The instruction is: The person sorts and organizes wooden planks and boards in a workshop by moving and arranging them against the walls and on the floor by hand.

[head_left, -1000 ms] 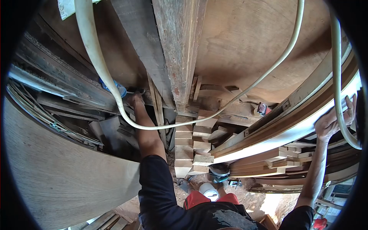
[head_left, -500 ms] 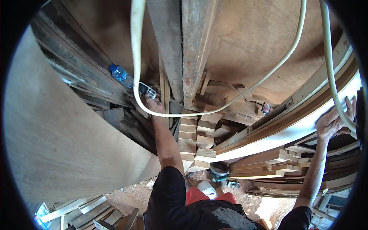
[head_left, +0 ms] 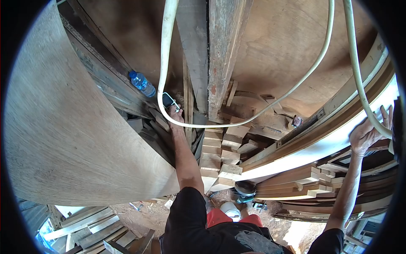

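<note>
My left hand (head_left: pixel 175 115) reaches far forward with its fingers closed on the lower end of a small keypad phone (head_left: pixel 168 100), dark-screened with a pale rim. Just beyond the phone lies a plastic water bottle (head_left: pixel 144 84) with a blue cap, leaning on the timber. The white hose (head_left: pixel 163 80) loops down past the phone and crosses over my left hand's wrist area. Off to the right, my right hand (head_left: pixel 367 134) rests with spread fingers against a long white-faced board (head_left: pixel 304 153). Part of the hose passes in front of those fingers.
A large plywood sheet (head_left: pixel 80 127) bulges in from the left. Cut wood blocks (head_left: pixel 211 148) are stacked in the middle, before an upright wooden post (head_left: pixel 226 55). Planks (head_left: pixel 287 182) are piled at right. A white bucket (head_left: pixel 230 211) stands near my legs.
My left hand has tilted the phone, so its keypad shows less. The view has shifted slightly, with the plywood higher at left. My right hand stays against the board.
</note>
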Motion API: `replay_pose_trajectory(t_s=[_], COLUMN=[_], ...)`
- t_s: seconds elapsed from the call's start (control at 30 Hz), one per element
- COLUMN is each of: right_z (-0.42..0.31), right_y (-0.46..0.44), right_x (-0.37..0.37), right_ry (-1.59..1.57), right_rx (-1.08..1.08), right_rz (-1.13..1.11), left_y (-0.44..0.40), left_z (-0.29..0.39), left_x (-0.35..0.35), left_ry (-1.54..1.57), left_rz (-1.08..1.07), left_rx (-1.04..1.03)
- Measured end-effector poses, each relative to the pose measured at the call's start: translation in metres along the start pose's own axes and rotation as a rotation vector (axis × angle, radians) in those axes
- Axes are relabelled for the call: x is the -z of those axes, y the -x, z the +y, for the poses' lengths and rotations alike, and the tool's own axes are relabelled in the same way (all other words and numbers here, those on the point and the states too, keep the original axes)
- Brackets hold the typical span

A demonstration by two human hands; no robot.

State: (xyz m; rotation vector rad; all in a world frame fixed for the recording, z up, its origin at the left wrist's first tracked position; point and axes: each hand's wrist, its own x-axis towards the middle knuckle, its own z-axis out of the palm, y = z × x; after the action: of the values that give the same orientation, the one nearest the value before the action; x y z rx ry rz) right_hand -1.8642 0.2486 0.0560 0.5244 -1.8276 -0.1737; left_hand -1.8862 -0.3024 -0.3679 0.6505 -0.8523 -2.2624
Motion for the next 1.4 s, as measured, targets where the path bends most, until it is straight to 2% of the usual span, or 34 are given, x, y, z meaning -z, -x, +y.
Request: replay_pose_trajectory(t_s=[0.17, 0.57, 0.67, 0.73, 0.83, 0.93, 1.03, 1.07, 1.17, 1.2, 1.27, 1.4], right_z=[0.012, -0.003, 0.000, -0.003, -0.007, -0.010, -0.009, -0.008, -0.005, -0.007, -0.006, -0.001], right_y=[0.024, -0.007, -0.009, -0.009, -0.011, -0.013, -0.012, -0.011, -0.009, -0.009, -0.008, -0.006], right_x=[-0.004, 0.009, 0.010, 0.008, 0.006, 0.004, 0.004, 0.004, 0.004, 0.002, 0.001, 0.000], right_ry=[0.015, 0.163, 0.156, 0.119, 0.093, 0.050, 0.025, 0.021, 0.000, -0.018, -0.037, -0.041], right_rx=[-0.122, 0.041, 0.111, 0.054, 0.040, -0.002, -0.018, -0.011, 0.013, -0.005, -0.001, 0.011], right_rz=[-0.045, -0.090, -0.078, -0.064, -0.039, -0.021, -0.015, -0.015, -0.015, -0.006, 0.005, 0.012], left_y=[0.002, -0.003, -0.011, -0.021, -0.046, -0.065, -0.082, -0.087, -0.082, -0.078, -0.064, -0.060], left_z=[-0.003, -0.008, -0.014, -0.022, -0.044, -0.051, -0.054, -0.055, -0.041, -0.044, -0.031, -0.018], left_x=[-0.006, -0.009, -0.007, 0.004, 0.020, 0.028, 0.025, 0.024, 0.003, -0.002, -0.014, -0.020], left_ry=[-0.091, -0.082, -0.093, -0.123, -0.163, -0.198, -0.057, -0.044, -0.137, -0.123, -0.237, -0.175], left_rz=[0.065, -0.027, 0.046, 0.046, 0.166, 0.158, 0.143, 0.063, 0.021, 0.089, 0.130, 0.173], left_rx=[-0.022, -0.066, -0.052, -0.036, -0.060, 0.019, 0.170, 0.159, 0.065, 0.007, 0.081, 0.204])
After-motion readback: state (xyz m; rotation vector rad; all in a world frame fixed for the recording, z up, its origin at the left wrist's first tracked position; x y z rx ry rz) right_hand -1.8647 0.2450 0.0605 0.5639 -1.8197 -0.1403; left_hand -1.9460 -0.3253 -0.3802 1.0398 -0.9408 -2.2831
